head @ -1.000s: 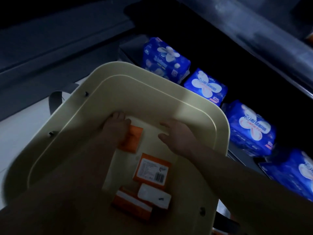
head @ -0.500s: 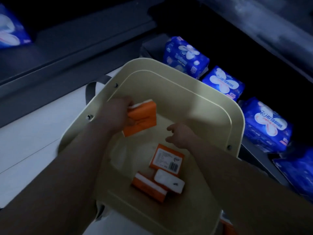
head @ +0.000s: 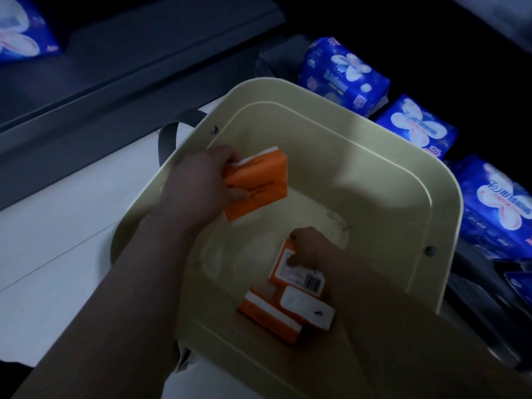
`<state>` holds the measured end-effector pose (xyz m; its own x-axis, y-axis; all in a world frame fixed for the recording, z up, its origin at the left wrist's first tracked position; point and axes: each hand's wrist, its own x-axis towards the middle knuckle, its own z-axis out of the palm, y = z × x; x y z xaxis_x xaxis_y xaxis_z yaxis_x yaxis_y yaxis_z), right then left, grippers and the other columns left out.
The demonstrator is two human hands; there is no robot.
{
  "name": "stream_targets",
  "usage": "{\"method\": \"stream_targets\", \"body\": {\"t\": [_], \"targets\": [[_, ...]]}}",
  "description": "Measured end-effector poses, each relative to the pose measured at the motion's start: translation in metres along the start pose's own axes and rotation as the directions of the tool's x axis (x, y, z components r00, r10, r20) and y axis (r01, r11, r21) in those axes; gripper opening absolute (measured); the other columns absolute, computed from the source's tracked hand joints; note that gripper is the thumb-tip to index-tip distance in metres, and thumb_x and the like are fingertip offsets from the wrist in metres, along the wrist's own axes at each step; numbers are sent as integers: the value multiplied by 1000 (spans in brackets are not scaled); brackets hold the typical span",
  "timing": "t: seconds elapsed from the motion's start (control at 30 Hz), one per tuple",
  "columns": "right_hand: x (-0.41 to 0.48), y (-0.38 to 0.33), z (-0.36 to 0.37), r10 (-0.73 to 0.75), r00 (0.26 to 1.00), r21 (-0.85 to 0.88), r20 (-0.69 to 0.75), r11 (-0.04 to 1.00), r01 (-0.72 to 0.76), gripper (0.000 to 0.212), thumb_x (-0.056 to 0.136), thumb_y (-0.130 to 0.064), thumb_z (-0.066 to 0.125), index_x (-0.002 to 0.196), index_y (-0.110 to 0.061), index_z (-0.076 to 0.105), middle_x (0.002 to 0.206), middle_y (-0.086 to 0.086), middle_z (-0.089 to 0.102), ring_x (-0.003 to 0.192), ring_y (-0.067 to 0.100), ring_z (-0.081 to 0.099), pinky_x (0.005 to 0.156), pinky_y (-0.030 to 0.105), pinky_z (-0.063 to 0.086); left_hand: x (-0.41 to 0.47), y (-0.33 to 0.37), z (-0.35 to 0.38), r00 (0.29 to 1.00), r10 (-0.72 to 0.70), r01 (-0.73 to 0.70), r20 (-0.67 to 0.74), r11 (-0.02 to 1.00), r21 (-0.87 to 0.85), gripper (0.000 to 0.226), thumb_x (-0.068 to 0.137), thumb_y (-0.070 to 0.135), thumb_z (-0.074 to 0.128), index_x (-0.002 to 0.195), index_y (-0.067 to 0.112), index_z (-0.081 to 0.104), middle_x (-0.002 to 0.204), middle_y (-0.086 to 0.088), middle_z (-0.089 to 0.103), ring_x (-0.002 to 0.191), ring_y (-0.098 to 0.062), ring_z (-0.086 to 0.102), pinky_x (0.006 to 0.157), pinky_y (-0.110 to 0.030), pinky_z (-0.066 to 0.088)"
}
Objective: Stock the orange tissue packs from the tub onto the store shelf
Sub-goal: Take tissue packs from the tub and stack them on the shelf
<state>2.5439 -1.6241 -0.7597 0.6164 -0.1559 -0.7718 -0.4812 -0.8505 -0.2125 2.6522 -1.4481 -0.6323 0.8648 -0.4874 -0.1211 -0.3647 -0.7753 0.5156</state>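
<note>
A cream plastic tub (head: pixel 449 203) sits in front of me. My left hand (head: pixel 198 185) grips an orange tissue pack (head: pixel 259 185) and holds it above the tub's left side. My right hand (head: pixel 309 247) is down on the tub floor, its fingers curled over the top of a second orange pack with a barcode label (head: pixel 296 275). Two more orange and white packs (head: pixel 288 309) lie just below that one on the tub floor.
Blue wrapped packs (head: pixel 342 73) line a low dark shelf along the right, more of them (head: pixel 417 128) further along. A dark shelf edge (head: pixel 144 67) crosses the upper left, with another blue pack (head: pixel 20 38) on it. White floor (head: pixel 57 240) lies to the left.
My left hand has lifted one orange pack off the tub floor and raised it. My right hand has dropped from the tub's middle onto the barcode pack.
</note>
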Motion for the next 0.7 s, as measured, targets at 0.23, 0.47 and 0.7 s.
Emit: {"method": "stream_targets", "body": {"t": [0.23,0.47,0.7], "targets": [[-15,-7,-18,-107,994,-67,-24,992,105,46,72,-26,79,110,-11,58,122,13,56,112,28,54,89,33,44,-2,5,-5,1000,-9,9,10,999,-30,52,67,28,81,114,21,60,92,5,55,83,-13,49,70,-27,37],[-82,-5,-74,-145,972,269,-187,944,193,34,65,-8,77,81,-22,51,93,12,65,78,28,67,72,49,57,-18,29,-41,997,-41,43,-67,999,22,50,69,34,79,114,22,59,83,7,50,99,-25,53,80,-41,48],[-196,7,-135,-203,923,477,-326,808,346,38,69,-26,80,96,-15,56,95,4,62,78,16,63,66,33,54,-37,99,-98,985,-10,11,-172,1000,3,43,68,34,79,106,27,59,94,2,63,87,-22,59,73,-35,50]]}}
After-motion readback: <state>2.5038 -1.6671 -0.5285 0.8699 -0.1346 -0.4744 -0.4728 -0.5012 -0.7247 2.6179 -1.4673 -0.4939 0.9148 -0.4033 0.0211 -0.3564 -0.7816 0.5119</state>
